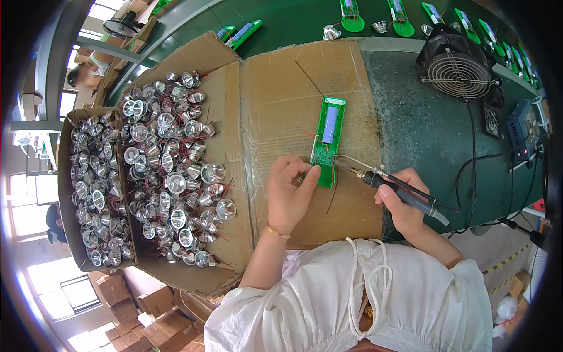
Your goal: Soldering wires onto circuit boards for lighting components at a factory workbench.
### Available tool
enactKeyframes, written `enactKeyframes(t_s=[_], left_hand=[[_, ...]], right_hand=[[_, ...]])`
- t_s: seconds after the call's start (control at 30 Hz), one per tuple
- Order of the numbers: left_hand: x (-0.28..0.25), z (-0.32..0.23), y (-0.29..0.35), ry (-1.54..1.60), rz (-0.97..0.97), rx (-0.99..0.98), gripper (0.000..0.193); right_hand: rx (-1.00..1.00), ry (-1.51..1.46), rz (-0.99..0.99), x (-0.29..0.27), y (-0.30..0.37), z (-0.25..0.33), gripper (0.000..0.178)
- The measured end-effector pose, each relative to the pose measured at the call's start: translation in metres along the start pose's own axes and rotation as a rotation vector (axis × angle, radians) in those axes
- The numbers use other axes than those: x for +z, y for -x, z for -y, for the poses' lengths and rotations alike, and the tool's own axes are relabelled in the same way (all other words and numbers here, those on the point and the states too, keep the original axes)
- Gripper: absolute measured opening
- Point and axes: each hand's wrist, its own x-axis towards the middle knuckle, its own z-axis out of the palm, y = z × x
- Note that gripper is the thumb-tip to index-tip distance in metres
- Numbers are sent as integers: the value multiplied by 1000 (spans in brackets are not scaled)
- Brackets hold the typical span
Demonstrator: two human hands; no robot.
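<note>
A green flashlight housing [328,170] lies on the cardboard, holding a blue-purple battery cell [330,124] and a small circuit board [324,154]. My left hand [291,190] is at the near left edge of the housing. Its thumb and fingers are closed round a small silvery lamp reflector [299,180], mostly hidden by them. My right hand [404,202] grips a soldering iron [404,193] with a thin metal feed tube along it. The iron's tip points left at the board, beside the left fingertips. Thin red and dark wires stick out from the housing.
Left stand cardboard boxes [231,117] full of silvery reflectors with red wires. A black fan [457,64] with a wire guard sits at the back right, near a blue control unit [519,132] and trailing cables. More green housings [402,23] line the far side. Another person [88,73] is far left.
</note>
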Motion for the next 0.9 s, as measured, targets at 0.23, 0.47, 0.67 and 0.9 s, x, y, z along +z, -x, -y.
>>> enactKeyframes(t_s=[0.23,0.47,0.67,0.9], left_hand=[[-8,2,-4,-46,189,-47,11],[-7,5,-5,-40,187,-23,11],[-6,10,-7,-73,194,7,11],[-4,7,-8,-65,191,-7,11]], right_hand=[[-31,98,29,9,-9,-2,13],[-22,87,11,9,-9,-5,13],[19,67,32,7,-5,3,14],[8,110,50,3,-4,-2,13]])
